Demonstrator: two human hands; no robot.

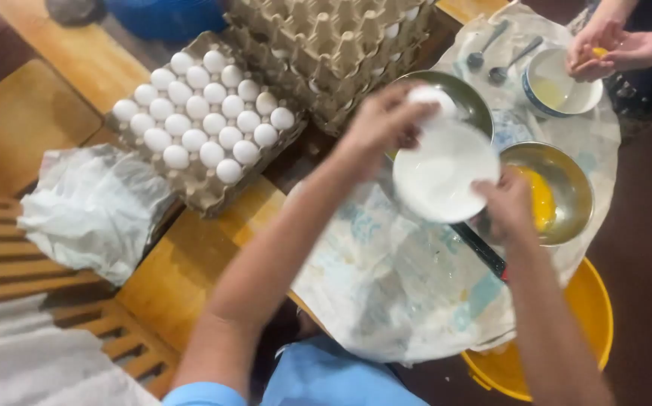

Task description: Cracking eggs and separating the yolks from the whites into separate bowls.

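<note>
One full egg tray (204, 188) holds about twenty-five white eggs (194, 140). Beside it stands one stack of empty egg trays (333, 45). Two steel bowls (562, 188), two white bowls (442, 177) and two spoons (484, 49) are on the worktop (190, 256).

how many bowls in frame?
4. White bowl in the right hand; steel bowl behind it, partly hidden; steel bowl with yolk right of it; white blue-rimmed bowl by another person's hands. More may be hidden.

A grey pulp egg tray (204, 113) full of white eggs lies just left of a stack of empty egg trays (333, 45); a crumpled white plastic bag (93, 210) sits below-left of it.
</note>
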